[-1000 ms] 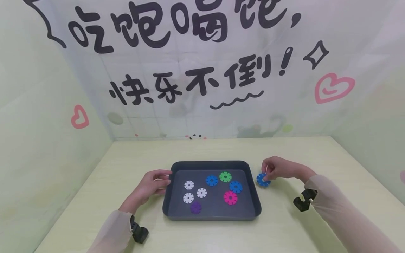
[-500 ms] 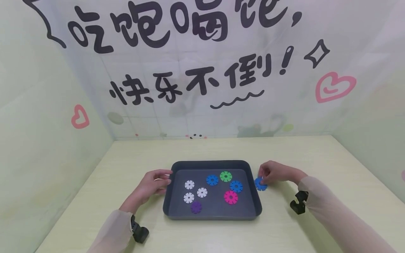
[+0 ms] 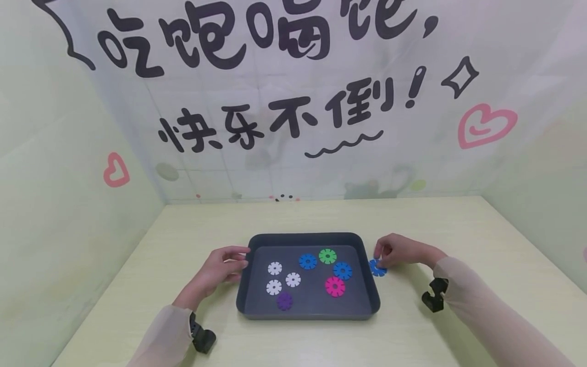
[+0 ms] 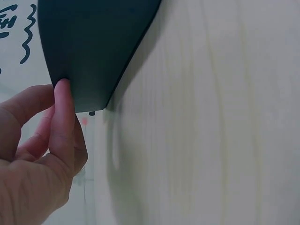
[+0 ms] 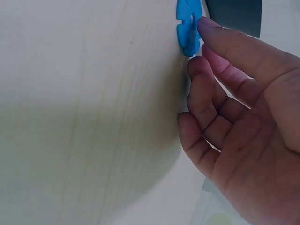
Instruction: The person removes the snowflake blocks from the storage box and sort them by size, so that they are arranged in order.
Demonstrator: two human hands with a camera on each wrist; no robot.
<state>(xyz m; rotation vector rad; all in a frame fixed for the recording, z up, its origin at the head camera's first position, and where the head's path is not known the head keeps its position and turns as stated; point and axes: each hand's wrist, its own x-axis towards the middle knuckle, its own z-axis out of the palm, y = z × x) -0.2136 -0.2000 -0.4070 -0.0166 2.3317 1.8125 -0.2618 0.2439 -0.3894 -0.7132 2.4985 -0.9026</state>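
Observation:
My left hand [image 3: 220,270] touches the left rim of a dark grey tray [image 3: 312,312]; in the left wrist view its fingertips [image 4: 65,86] meet the tray's outer wall [image 4: 93,51]. Just beyond the tray's right wall, my right hand [image 3: 403,250] holds a blue slotted building disc [image 3: 378,270] low at the table, between thumb and fingers. The right wrist view has the thumb tip [image 5: 206,23] on this disc [image 5: 186,30] and the other fingers curled below. Inside the tray lie white discs [image 3: 293,279], a purple one [image 3: 285,301], two blue ones [image 3: 308,261], a green one [image 3: 327,256] and a pink one [image 3: 335,286].
A pale wooden table [image 3: 307,344] carries the tray. Behind and beside it stand printed fabric walls [image 3: 275,178] with dark lettering and hearts. Each wrist wears a black camera mount [image 3: 202,336].
My right hand has moved slightly left and down with the blue disc, bringing it up to the tray's right wall. In the last half second little has moved. The left hand has stayed put.

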